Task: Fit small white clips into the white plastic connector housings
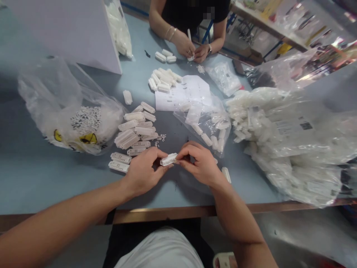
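Note:
Between my two hands, just above the table, is a white plastic connector housing with a row of small openings along its side. My left hand pinches its left end between thumb and fingers. At its right end, the fingertips of my right hand are pressed together against the housing; any small part in them is too tiny to make out. Left of the held piece lies a pile of similar white housings, several showing rows of holes. A small scatter of tiny white pins lies beside that pile.
A clear bag of tiny white pieces stands at left, near a pale upright panel. A paper sheet and an opened bag of housings lie ahead. Large plastic bags crowd the right. Across the table, a co-worker's hands handle a white piece.

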The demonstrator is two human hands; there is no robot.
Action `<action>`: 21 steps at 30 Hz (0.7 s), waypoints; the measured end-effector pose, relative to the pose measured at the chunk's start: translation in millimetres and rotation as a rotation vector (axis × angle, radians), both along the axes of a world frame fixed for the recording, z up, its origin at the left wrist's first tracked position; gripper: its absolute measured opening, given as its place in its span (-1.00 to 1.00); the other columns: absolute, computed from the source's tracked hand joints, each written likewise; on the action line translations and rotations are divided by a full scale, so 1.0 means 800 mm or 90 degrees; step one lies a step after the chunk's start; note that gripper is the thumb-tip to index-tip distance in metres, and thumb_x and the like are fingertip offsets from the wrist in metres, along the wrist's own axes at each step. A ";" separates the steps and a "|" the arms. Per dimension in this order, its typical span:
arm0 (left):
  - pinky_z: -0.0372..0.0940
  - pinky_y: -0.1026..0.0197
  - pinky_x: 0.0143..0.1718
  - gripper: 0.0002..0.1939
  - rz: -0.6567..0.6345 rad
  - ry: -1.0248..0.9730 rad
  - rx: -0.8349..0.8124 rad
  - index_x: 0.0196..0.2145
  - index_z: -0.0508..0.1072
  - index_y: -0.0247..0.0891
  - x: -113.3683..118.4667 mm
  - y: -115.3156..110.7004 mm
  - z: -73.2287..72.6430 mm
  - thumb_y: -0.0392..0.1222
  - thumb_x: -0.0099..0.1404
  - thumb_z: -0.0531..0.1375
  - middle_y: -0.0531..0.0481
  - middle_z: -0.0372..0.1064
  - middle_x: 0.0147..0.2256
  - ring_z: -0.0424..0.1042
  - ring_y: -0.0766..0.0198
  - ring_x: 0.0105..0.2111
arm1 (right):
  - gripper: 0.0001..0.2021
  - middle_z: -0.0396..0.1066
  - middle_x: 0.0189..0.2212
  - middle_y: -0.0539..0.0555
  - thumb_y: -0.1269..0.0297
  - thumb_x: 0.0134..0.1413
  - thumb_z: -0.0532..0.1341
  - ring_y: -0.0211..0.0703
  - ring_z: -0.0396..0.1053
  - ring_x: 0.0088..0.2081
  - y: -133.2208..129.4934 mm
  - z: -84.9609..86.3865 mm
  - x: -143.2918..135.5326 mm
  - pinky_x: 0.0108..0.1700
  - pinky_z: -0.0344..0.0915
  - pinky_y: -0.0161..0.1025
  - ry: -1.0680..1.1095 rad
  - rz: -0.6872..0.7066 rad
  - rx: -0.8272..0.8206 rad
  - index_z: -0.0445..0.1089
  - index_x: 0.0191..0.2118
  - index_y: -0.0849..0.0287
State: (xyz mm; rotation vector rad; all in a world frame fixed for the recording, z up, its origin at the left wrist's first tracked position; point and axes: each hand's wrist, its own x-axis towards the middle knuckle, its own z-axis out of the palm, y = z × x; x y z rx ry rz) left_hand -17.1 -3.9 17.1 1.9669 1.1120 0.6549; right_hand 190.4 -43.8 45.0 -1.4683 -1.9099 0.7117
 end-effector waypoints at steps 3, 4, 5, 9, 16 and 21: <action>0.26 0.24 -0.38 -0.81 0.001 0.005 0.006 -0.31 0.50 -0.17 0.000 0.000 -0.001 -0.02 0.22 0.24 0.05 0.52 -0.38 0.46 0.25 -0.40 | -0.88 0.42 -0.35 -0.03 0.47 0.10 0.31 -0.26 0.37 -0.35 0.000 0.001 0.000 -0.30 0.30 -0.31 0.001 -0.012 -0.013 0.47 -0.31 0.07; 0.26 0.24 -0.38 -0.81 0.005 0.006 0.007 -0.30 0.50 -0.17 0.000 0.000 -0.002 -0.02 0.23 0.24 0.04 0.52 -0.38 0.46 0.25 -0.40 | -0.88 0.43 -0.33 -0.02 0.46 0.10 0.31 -0.26 0.37 -0.36 -0.001 0.001 -0.001 -0.30 0.31 -0.31 -0.007 -0.013 -0.006 0.47 -0.31 0.08; 0.26 0.24 -0.38 -0.80 0.008 0.007 0.007 -0.29 0.49 -0.17 0.000 0.000 -0.003 -0.01 0.23 0.24 0.04 0.52 -0.38 0.46 0.24 -0.39 | -0.89 0.43 -0.31 -0.01 0.45 0.11 0.30 -0.26 0.37 -0.35 -0.002 0.001 -0.002 -0.30 0.31 -0.31 -0.019 -0.014 0.005 0.47 -0.31 0.08; 0.28 0.23 -0.36 -0.80 0.011 0.009 0.019 -0.28 0.49 -0.18 0.000 0.000 -0.005 -0.01 0.25 0.24 0.03 0.52 -0.36 0.48 0.23 -0.36 | -0.91 0.44 -0.30 0.02 0.44 0.14 0.28 -0.23 0.39 -0.33 -0.007 0.002 -0.007 -0.29 0.33 -0.29 -0.072 -0.020 0.045 0.45 -0.31 0.08; 0.30 0.24 -0.32 -0.88 -0.003 0.003 0.122 -0.27 0.48 -0.19 -0.002 -0.003 -0.009 -0.11 0.29 0.24 0.03 0.52 -0.35 0.49 0.24 -0.35 | -0.92 0.44 -0.34 0.00 0.42 0.16 0.31 -0.24 0.39 -0.35 -0.009 0.004 -0.007 -0.28 0.31 -0.30 -0.097 -0.022 0.041 0.44 -0.32 0.10; 0.33 0.24 -0.25 -0.93 -0.035 0.015 0.195 -0.24 0.47 -0.19 -0.005 -0.005 -0.014 -0.21 0.32 0.20 0.00 0.51 -0.32 0.50 0.22 -0.30 | -0.91 0.42 -0.40 -0.02 0.41 0.16 0.32 -0.23 0.37 -0.36 -0.009 0.005 -0.006 -0.31 0.26 -0.30 -0.092 -0.018 0.004 0.43 -0.33 0.10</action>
